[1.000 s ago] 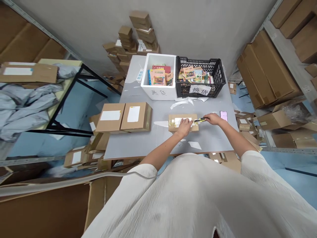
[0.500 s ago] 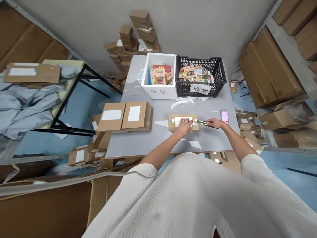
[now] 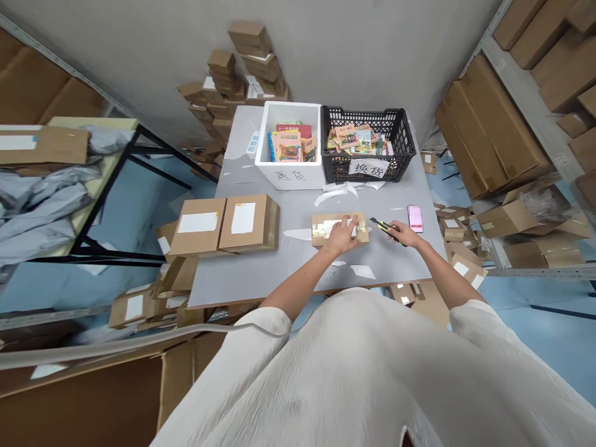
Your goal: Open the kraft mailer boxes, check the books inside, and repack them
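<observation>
A small taped cardboard box [image 3: 318,231] with a white label lies on the grey table [image 3: 251,273] in front of me. My left hand [image 3: 342,234] rests on its top, fingers spread over the label and tape. To the right of the box, my right hand [image 3: 404,234] is closed around a black and yellow utility knife [image 3: 384,227]. The knife's tip points up and left, a little apart from the box's right end. A phone with a pink screen [image 3: 415,218] lies just beyond my right hand.
Two labelled cardboard boxes [image 3: 249,225] stand at the table's left. At the back are a white foam box [image 3: 289,174] and a black crate [image 3: 372,171], both holding booklets. Paper scraps [image 3: 362,271] lie about. Shelves and stacked cartons [image 3: 500,124] flank the table.
My right hand has drawn the utility knife back from the box's right end, and its blade now angles upward. My left hand's fingers have spread on the box. The view has shifted slightly.
</observation>
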The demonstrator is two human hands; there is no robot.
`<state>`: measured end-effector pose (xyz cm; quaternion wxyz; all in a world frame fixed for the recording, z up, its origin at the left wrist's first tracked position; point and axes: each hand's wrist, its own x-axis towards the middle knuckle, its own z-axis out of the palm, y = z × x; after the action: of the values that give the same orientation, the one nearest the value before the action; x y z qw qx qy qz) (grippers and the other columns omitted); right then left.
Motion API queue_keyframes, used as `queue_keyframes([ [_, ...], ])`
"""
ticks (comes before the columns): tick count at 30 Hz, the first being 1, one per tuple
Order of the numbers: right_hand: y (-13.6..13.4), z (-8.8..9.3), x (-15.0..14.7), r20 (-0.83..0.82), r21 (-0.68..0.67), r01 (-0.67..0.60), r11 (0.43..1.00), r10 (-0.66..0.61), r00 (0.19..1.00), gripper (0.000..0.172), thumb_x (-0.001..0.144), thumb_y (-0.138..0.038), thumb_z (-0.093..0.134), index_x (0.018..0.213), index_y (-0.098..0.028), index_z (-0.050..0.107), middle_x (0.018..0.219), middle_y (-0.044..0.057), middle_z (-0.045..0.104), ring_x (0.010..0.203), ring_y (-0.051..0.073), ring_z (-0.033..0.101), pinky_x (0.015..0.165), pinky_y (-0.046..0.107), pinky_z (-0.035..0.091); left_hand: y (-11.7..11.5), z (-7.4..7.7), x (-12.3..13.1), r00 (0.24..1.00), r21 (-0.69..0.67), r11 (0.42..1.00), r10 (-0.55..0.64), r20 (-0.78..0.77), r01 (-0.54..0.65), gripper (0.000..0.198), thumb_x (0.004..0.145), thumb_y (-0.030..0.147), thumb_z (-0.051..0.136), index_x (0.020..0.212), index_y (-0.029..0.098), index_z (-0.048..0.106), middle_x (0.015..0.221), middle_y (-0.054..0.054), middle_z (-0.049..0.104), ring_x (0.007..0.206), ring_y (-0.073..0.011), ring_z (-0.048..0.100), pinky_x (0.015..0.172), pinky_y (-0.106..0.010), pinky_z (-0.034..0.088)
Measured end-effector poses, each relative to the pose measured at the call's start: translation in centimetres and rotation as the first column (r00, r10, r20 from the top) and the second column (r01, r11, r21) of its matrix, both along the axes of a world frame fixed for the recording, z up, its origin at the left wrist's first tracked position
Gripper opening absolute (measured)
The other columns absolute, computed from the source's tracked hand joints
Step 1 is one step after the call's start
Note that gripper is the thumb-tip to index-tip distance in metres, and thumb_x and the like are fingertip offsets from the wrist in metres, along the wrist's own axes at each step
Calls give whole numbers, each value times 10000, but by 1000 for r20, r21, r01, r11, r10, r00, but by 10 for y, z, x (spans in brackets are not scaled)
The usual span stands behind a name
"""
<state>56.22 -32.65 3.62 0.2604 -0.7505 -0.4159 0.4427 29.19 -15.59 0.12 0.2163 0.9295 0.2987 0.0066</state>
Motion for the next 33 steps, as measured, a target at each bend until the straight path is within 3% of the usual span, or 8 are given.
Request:
queue_keyframes([
  [3,-2,2,-9,95,62,-67,996,61,994,462,1105,-668,526,1117,-235,685,942,62,805,793,212,723,759,327,589,5,3,5,997,-15,997,70,21,-70,734,1035,271,609,1739,240,403,1716,-213,452,1362,-404,674,1205,-535,495],
  [5,-3,1,-12,212,84,-147,986,127,969,483,1140,-627,466,1149,-238,751,1027,78,819,915,248,756,866,364,605,8,4,8,996,-18,996,86,15,-85,720,1014,200,600,1714,254,441,1684,-202,498,1385,-404,651,1194,-543,495],
  [8,-6,-1,-16,403,81,-257,963,204,892,434,1139,-551,531,1328,-268,799,1229,100,810,1119,296,752,1006,399,588,11,2,12,997,14,997,75,18,-75,767,958,126,629,1689,279,455,1708,-192,499,1545,-406,517,1250,-574,424],
  [11,-8,-3,-19,512,30,-308,951,250,822,454,1128,-498,596,1490,-279,761,1313,125,772,1171,312,725,1030,403,578,14,-2,17,998,34,998,52,19,-53,856,902,126,694,1700,271,420,1773,-212,433,1670,-410,357,1302,-617,329],
  [14,-7,-3,-22,563,2,-313,950,257,785,471,1132,-451,614,1552,-274,733,1313,137,751,1158,311,715,1030,401,570,19,-3,23,999,13,999,49,-23,-49,904,862,136,716,1704,248,409,1694,-237,510,1636,-422,396,1287,-638,330],
  [18,-4,-7,-28,587,7,-301,953,240,773,454,1125,-410,640,1549,-286,742,1256,130,744,1151,304,719,1033,389,563,20,-1,22,999,6,999,50,-22,-49,731,926,156,622,1641,240,502,1612,-228,591,1569,-401,484,1261,-621,369],
  [25,-3,-23,-39,589,48,-222,974,152,794,501,1130,-436,593,1595,-281,701,1305,139,729,1154,311,715,1047,411,567,3,-13,8,994,52,997,51,94,-56,723,1046,241,447,1764,176,394,1824,-225,426,1722,-368,336,1370,-597,234],
  [33,-16,-36,-25,627,112,-210,971,95,774,517,1119,-467,566,1579,-269,698,1325,164,729,1252,369,668,1090,476,543,-1,-15,5,992,34,996,75,103,-79,697,1082,266,372,1771,171,420,1850,-187,408,1739,-342,325,1393,-564,211],
])
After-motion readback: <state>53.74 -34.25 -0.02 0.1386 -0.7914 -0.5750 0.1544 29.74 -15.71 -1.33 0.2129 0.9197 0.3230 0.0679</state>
